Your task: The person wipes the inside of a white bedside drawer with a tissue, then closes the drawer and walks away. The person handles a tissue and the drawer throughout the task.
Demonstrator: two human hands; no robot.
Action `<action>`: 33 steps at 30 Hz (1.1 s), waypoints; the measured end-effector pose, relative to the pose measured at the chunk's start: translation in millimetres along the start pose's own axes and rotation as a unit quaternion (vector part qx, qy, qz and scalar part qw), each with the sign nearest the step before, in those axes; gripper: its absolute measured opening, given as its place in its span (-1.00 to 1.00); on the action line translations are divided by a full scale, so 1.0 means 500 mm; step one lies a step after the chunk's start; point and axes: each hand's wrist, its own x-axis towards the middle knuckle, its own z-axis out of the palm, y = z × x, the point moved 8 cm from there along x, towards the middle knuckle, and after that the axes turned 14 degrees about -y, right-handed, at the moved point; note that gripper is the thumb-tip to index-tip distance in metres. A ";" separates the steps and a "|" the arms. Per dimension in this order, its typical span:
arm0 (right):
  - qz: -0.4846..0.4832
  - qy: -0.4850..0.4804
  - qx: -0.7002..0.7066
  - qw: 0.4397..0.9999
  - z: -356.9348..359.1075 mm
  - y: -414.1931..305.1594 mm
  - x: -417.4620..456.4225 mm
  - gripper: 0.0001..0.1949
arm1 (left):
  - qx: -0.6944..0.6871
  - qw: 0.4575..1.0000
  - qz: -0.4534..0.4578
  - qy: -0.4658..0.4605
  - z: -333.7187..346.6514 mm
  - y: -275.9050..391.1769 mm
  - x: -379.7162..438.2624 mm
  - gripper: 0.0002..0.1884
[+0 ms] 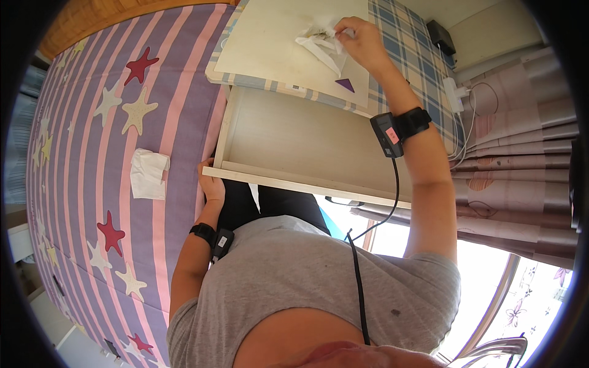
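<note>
Pinched between the fingertips of my right hand is the edge of a crumpled white tissue, which has some dark greenish bits in it. The tissue lies on a pale sheet over the checked tablecloth. Just below it rests a small purple triangle. My left hand is at the left front corner of the pulled-out drawer; its fingers are partly hidden behind the drawer, so its grip is unclear. The part of the drawer's inside in view is bare.
At left, a folded white tissue lies on a striped bedspread with starfish. A black box and a white power strip with cables are at the table's right side, beside a curtain. A black cable hangs from my right wrist device.
</note>
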 end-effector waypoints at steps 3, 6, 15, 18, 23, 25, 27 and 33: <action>0.067 0.012 0.126 0.990 -0.003 0.038 -0.005 -0.90 | -0.016 1.000 -0.023 -0.003 0.000 0.004 0.002 -0.77; 0.070 -0.008 0.281 0.957 0.002 0.043 -0.013 -0.90 | -0.013 1.000 -0.021 -0.004 0.002 -0.006 -0.001 -0.78; 0.111 -0.051 0.737 0.665 0.029 -0.080 -0.124 -0.88 | -0.289 0.946 -0.142 0.025 -0.052 -0.064 0.030 -0.80; 0.115 -0.100 0.785 0.601 0.080 -0.140 -0.164 -0.82 | -0.238 0.968 -0.051 0.066 -0.146 0.104 0.081 -0.80; 0.123 -0.189 0.829 0.512 0.193 -0.246 -0.196 -0.79 | -0.352 0.904 0.052 -0.236 -0.048 0.371 0.123 -0.60; 0.128 -0.217 0.832 0.495 0.231 -0.279 -0.206 -0.82 | -0.503 0.781 0.024 -0.369 0.018 0.423 0.090 -0.49; 0.123 -0.237 0.837 0.477 0.265 -0.298 -0.222 -0.83 | -0.609 0.678 -0.041 -0.410 0.044 0.418 0.065 -0.52; 0.158 -0.247 0.763 0.576 0.291 -0.275 -0.252 -0.90 | -0.588 0.704 -0.064 -0.394 0.028 0.383 0.048 -0.59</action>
